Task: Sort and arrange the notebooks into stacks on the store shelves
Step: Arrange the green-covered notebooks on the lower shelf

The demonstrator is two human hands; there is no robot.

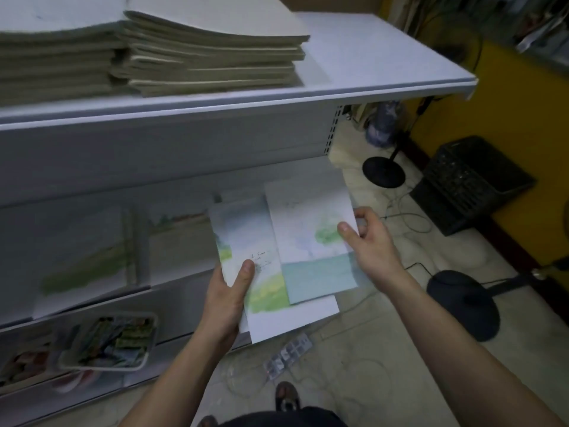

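Left hand (226,298) and right hand (371,241) pinch fanned notebooks (308,223) by the edges, a thin hold that could let them slide to the floor (354,349).

A black crate (471,183) sits on the pale floor (354,365), next to a yellow wall (508,103). Just left of it is a small round black stand (384,172) with a thin pole. A bigger round black stand (462,303) is nearer. Thin cables (409,217) curl on the floor between them. A bluish bag (383,124) is farther back. A flat clear pack (288,354) lies on the floor near a shoe (287,396). Low on the left is a clear tray (107,342) full of colourful packets.
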